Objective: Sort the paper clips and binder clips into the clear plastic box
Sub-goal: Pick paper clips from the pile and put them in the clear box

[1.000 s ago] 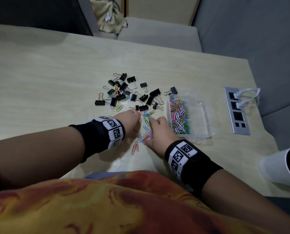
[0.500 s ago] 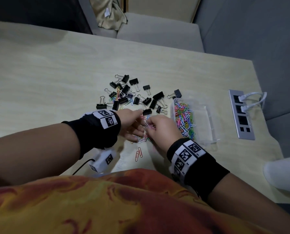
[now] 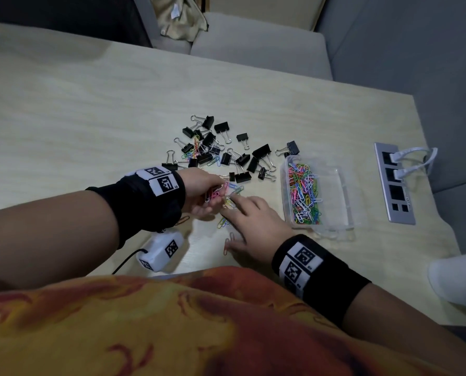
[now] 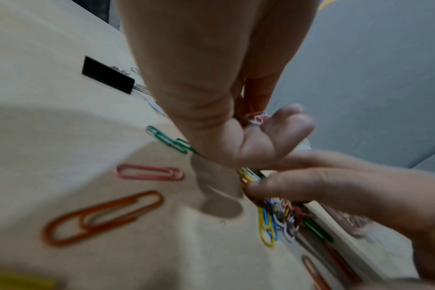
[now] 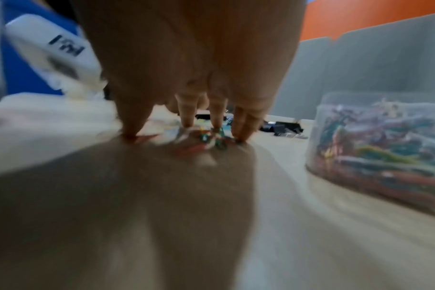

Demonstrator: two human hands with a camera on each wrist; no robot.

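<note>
Fingers of the left hand [image 3: 202, 192] pinched a bunch of paper clips [image 3: 215, 191]. The right hand [image 3: 253, 226] lay spread, fingertips pressing loose clips [image 3: 226, 222] on the table [image 3: 90, 118]. Binder clips [image 3: 226, 153] sat beyond, beside the box [image 3: 343, 196] holding more clips.

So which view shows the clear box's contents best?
Head view: the box seen from above, paper clips filling only its left compartment. Right wrist shows a blurred side wall; left wrist only a hidden edge.
</note>
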